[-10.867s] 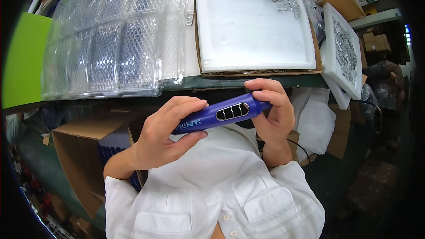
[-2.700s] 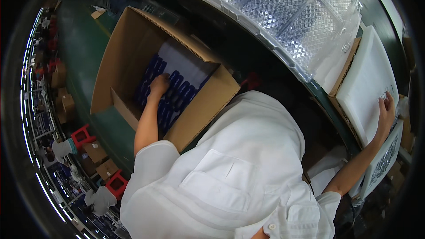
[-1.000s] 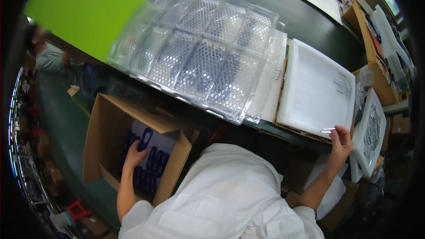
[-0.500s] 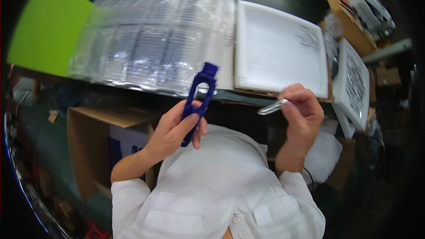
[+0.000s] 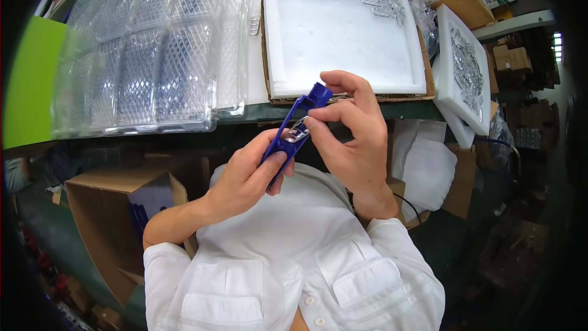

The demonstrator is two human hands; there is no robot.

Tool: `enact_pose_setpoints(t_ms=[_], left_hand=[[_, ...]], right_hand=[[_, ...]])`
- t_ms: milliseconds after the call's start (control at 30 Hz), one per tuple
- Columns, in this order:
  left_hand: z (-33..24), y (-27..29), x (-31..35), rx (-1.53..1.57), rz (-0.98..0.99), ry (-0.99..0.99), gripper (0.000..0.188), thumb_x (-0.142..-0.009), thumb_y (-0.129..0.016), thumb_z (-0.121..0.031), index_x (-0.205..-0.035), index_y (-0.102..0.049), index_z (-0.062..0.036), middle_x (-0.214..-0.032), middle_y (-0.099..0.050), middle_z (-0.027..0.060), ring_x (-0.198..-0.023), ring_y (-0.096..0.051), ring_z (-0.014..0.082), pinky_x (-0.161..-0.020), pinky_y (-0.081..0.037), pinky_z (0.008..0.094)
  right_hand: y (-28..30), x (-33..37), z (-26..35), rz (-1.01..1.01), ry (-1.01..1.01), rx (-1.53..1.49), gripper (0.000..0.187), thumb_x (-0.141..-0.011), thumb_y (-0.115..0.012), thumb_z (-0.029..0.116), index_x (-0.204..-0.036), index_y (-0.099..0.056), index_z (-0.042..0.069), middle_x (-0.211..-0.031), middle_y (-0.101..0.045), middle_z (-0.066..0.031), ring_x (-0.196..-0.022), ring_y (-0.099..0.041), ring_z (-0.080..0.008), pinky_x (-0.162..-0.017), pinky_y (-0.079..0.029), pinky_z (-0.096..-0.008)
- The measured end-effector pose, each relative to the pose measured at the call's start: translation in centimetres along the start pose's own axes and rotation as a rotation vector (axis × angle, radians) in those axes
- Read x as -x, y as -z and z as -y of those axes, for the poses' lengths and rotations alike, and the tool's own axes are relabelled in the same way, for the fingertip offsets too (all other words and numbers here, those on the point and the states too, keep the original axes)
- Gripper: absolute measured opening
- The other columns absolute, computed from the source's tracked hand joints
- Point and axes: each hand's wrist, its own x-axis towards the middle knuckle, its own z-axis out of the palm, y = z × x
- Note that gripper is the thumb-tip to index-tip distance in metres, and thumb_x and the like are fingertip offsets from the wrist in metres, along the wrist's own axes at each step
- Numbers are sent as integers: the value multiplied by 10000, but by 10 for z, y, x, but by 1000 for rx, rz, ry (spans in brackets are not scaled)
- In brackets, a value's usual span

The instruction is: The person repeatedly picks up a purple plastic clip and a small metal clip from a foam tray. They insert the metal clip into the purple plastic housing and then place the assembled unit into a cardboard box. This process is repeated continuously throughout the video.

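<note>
Right hand (image 5: 352,141) now pressing metal clip (image 5: 298,133) into blue handle (image 5: 294,132), left hand (image 5: 248,175) gripping handle

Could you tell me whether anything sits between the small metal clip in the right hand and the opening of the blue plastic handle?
Nothing visible does: the right hand presses the small silver metal clip straight against the blue plastic handle, which the left hand grips from below.
</note>
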Motion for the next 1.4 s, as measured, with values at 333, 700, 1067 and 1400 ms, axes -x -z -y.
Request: enact_pose_setpoints(t_ms=[333, 700, 1067, 1400], left_hand=[[10, 4, -5, 1, 6, 17, 335, -1107, -463, -70, -1436, -502, -21, -891, -628, 45, -608, -550, 81, -555, -452, 254], [13, 6, -10, -154, -35, -142, 296, -1098, -486, -86, -1369, -545, 20, -826, -633, 34, -645, -574, 77, -582, -466, 243], [18, 7, -25, -429, -240, -177, 220, -1065, -581, -168, -1058, -681, 28, -636, -633, 70, -571, -621, 120, -549, -478, 292], [38, 9, -37, -226, -285, -93, 280, -1061, -590, -198, -889, -689, -1, -569, -594, 33, -509, -572, 98, -503, -433, 286]], right_hand=[[-8, 0, -9, 95, 124, 196, 157, -770, -809, -49, -859, -689, -1, -1296, -643, -219, -1084, -674, -318, -848, -562, -385], [-4, 2, -10, 88, -155, 99, 408, -796, -812, -11, -1162, -633, 6, -1189, -710, -148, -1119, -693, -243, -976, -535, -342], [-24, 16, -14, 113, -233, 75, 320, -810, -813, 32, -1075, -633, 23, -943, -716, -76, -848, -697, -159, -788, -558, -297], [-44, 16, -28, 73, -292, 59, 317, -833, -798, 119, -1038, -579, 15, -855, -687, -129, -764, -703, -285, -706, -564, -386]])
